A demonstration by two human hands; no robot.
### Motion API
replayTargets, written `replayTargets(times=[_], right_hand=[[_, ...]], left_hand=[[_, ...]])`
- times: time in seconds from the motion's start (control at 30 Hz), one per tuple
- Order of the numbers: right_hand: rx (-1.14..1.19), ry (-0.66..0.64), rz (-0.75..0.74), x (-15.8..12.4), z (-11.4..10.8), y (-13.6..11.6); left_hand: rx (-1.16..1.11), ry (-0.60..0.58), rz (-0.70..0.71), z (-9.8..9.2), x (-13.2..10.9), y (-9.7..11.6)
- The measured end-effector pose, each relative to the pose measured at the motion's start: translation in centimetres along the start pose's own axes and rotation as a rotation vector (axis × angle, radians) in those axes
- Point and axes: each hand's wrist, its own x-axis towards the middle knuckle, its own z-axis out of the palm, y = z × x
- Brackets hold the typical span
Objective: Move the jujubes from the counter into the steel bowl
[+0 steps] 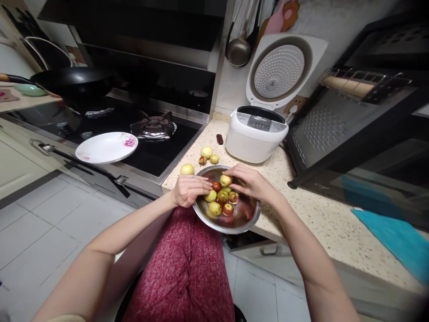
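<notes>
A steel bowl (pixel 245 214) rests at the counter's front edge, over my lap. Inside it lie several jujubes, some yellow-green, some mottled red-brown, such as the brown one (pixel 228 209). My right hand (pixel 250 181) reaches over the bowl's right side, thumb and fingers closed about a yellow-green jujube (pixel 225 180). At the left rim, my left hand (pixel 191 190) has its fingers bent together against another yellow-green jujube (pixel 210 196). Just behind the bowl, more jujubes (pixel 207 152) sit on the counter, and one yellow jujube (pixel 187 169) is beside my left hand.
A white rice cooker (pixel 256 134) stands lid up behind the bowl, near a small dark brown object (pixel 219 139). On the left, a flowered plate (pixel 105 148) overhangs the stove's front edge, with a black wok (pixel 72 80) behind. A dark oven (pixel 365 134) and blue cloth (pixel 395 237) are right.
</notes>
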Motion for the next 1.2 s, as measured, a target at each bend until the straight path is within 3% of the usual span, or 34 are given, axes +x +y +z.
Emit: replayTargets(times=[0.43,0.7,0.97,1.2], right_hand=[[0.045,0.04,-0.095,-0.2,0.7,1.1],[0.064,0.031,-0.063,-0.1,0.9,0.9],[0.114,-0.07,-0.025,-0.2,0.7,0.6],[0.129,-0.009,-0.025,-0.1,0.9,0.4]], left_hand=[[-0.003,-0.014,0.005,-0.2,-0.2,-0.1],[-0.007,-0.031,-0.029,-0.2,-0.1,0.0],[-0.002,-0.001,-0.005,-0.2,0.3,0.0],[-0.005,0.016,-0.063,-0.4,0.2,0.5]])
